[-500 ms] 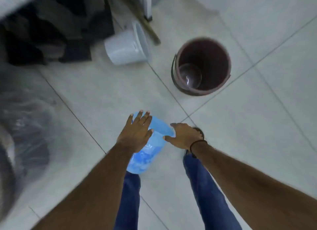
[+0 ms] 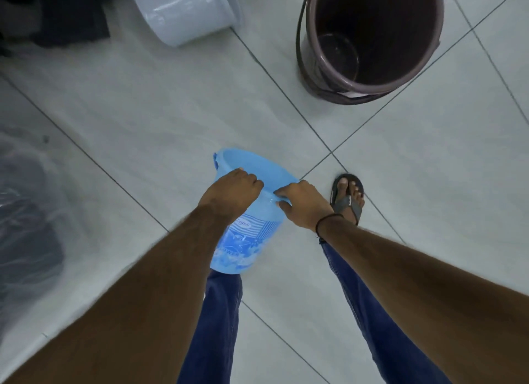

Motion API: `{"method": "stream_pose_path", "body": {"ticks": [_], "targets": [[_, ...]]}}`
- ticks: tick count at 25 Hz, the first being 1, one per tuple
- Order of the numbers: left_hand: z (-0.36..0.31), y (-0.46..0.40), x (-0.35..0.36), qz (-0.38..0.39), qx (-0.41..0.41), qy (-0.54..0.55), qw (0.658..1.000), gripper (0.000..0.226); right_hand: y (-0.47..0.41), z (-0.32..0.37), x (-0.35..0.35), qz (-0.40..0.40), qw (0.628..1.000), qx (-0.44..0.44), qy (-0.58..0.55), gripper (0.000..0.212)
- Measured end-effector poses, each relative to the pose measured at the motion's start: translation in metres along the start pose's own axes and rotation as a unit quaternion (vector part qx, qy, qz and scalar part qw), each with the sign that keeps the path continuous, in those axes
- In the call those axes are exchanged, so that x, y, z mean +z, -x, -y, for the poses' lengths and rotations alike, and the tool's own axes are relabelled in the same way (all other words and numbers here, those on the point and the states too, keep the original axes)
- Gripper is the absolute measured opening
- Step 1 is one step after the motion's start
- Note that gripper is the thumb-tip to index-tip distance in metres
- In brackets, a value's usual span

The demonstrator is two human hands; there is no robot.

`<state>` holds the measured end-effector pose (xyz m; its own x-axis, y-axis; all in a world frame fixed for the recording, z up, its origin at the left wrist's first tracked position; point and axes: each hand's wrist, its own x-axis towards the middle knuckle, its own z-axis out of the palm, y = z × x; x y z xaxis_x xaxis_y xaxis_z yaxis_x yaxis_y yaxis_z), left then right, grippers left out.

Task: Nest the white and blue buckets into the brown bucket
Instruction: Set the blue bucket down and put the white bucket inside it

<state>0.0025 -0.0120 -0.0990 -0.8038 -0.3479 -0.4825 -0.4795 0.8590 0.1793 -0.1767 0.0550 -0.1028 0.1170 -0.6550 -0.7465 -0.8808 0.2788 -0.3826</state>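
From the head camera I see the blue bucket (image 2: 246, 229), translucent with white printed art, held upright off the pale tiled floor (image 2: 429, 183). My left grip (image 2: 232, 193) and right grip (image 2: 303, 204) both clasp its near rim. Beyond, the white bucket (image 2: 183, 8) lies on its side; the brown bucket (image 2: 372, 40) stands upright.

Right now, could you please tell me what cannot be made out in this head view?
- White bucket: lying on its side, its mouth cut off by the top edge.
- Brown bucket: far rim cut off by the top edge.
- Blue bucket: near rim hidden under the left hand and right hand.
- Plastic-wrapped bundle: contents blurred behind the film.
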Motion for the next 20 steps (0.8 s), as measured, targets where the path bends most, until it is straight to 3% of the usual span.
{"method": "stream_pose_path", "body": {"ticks": [6,11,18,20], "targets": [[0.012,0.044,-0.059,-0.024,-0.073,-0.002,0.997,0.031,0.021,0.046,-0.070,-0.079,0.979,-0.098,0.163,0.029],[-0.022,0.041,-0.044,-0.011,-0.109,0.009,0.994,0.029,0.020,0.046,-0.062,-0.055,0.944,-0.113,0.304,0.036],[-0.082,0.011,0.014,0.012,-0.136,0.008,0.991,0.028,0.027,0.004,-0.020,-0.006,0.933,-0.104,0.345,0.022],[-0.086,0.011,0.017,0.018,-0.138,0.027,0.990,0.025,0.031,-0.002,-0.014,-0.025,0.933,-0.110,0.341,0.019]]}}
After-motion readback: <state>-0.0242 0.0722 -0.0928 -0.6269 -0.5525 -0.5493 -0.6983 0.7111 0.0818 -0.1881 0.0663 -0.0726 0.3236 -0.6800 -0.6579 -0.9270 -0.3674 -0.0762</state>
